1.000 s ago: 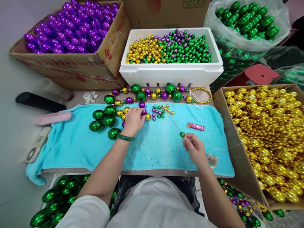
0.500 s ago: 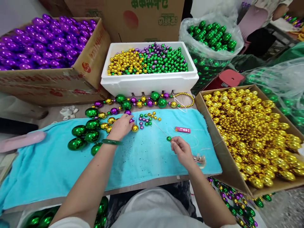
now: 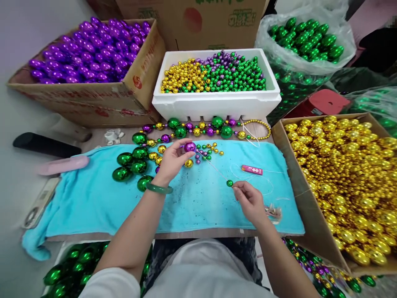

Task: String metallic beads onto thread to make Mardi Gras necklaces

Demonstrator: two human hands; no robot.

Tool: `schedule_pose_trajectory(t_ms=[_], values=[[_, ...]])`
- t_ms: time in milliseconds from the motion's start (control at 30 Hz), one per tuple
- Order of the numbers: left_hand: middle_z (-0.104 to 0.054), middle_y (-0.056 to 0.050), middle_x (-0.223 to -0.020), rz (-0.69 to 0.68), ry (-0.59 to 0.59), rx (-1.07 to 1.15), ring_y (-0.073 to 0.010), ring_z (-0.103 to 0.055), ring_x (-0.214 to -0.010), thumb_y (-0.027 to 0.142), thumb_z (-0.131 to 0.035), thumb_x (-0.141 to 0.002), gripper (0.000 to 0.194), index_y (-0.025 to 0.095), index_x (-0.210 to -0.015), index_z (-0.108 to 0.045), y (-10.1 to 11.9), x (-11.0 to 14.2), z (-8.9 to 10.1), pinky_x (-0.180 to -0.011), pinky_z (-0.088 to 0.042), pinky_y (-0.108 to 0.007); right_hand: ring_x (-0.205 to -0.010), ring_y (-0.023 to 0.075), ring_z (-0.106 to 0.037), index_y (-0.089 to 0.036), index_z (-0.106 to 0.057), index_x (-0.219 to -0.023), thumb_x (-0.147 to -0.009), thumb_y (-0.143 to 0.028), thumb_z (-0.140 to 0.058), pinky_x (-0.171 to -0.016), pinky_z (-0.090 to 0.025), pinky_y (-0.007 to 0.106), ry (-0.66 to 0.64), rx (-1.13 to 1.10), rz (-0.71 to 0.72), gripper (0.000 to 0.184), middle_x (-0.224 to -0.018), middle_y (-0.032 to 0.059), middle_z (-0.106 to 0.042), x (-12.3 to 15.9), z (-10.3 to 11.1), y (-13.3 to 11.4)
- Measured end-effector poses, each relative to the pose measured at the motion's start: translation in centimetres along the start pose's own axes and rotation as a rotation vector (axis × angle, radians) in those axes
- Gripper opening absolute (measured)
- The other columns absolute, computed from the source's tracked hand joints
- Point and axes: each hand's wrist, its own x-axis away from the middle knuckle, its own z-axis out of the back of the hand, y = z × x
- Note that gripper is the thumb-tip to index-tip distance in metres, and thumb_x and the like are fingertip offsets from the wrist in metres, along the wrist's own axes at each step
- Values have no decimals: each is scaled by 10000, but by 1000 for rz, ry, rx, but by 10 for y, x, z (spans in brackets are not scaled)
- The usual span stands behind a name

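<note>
My left hand (image 3: 171, 160), with a green bangle on the wrist, pinches a purple bead (image 3: 190, 146) above the turquoise towel (image 3: 93, 198). My right hand (image 3: 252, 201) pinches the near end of a thin needle (image 3: 214, 167) that carries a small green bead (image 3: 229, 183). The needle's far tip points at the purple bead. Beside my left hand lie large green balls (image 3: 130, 162), gold beads (image 3: 156, 153) and several small loose beads (image 3: 207, 151). A finished strand of mixed beads (image 3: 201, 128) lies behind them.
A white foam box (image 3: 217, 101) of small mixed beads stands at the back. A carton of purple balls (image 3: 89, 54) is back left, a carton of gold balls (image 3: 347, 174) right, a bag of green balls (image 3: 305, 37) back right. A pink packet (image 3: 252, 170) lies on the towel.
My left hand has lifted a purple bead off the towel and brought it to the needle's tip. My right hand has kept hold of the needle.
</note>
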Motion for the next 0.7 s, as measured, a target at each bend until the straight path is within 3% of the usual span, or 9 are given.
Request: schedule_pose_trajectory(t_ms=[233,433,700], values=[[-646,-69,-1135,-198,12,-227,-198,-622,-1019,284,-737,-755,358,213,-1100,-678,-7,4,2,-943,-507,-376,-502,98,-397,-172,-608,-831,-888,-387,-526,-473,-323,235,6,24,9,237,-582,-26,-467,1,-2,-5],[-649,-56,-1105,-354,23,-508,-220,-604,-1087,277,-684,-818,286,230,-1100,-674,5,11,2,-979,-496,-400,-503,99,-397,-178,-613,-825,-888,-381,-526,-476,-327,239,7,42,-2,229,-580,-24,-467,3,-2,-6],[-625,-97,-1220,-546,-35,-873,-238,-603,-1135,238,-520,-937,300,225,-1215,-631,12,32,-11,-991,-495,-387,-511,101,-409,-178,-624,-845,-896,-396,-526,-486,-335,238,8,60,-7,244,-591,-22,-482,2,-3,-1]])
